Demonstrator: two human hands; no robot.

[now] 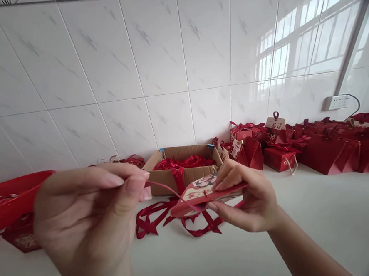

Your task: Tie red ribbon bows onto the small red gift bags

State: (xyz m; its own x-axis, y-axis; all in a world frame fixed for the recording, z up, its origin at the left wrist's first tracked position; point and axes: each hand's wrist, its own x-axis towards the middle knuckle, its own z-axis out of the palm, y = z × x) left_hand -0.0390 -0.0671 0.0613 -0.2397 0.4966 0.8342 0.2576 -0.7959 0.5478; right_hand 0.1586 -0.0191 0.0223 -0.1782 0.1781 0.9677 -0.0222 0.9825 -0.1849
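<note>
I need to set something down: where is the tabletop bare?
Tabletop shows bare right of the right hand, in front of the red boxes; another patch lies between right hand and left hand, nearer than the loose ribbons. Crowded: back right with boxes, centre with ribbons and cardboard box, left with the red basin.

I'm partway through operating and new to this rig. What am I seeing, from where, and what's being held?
There's no machine: a person works bare-handed, seen from one head-worn camera looking forward and down. The left hand pinches a thin red cord, which runs toward a printed red piece gripped by the right hand. Beyond them on the white surface are a cardboard box with red ribbons inside, and more ribbon before it. A red basin sits left; red gift boxes and bags stand right.
</note>
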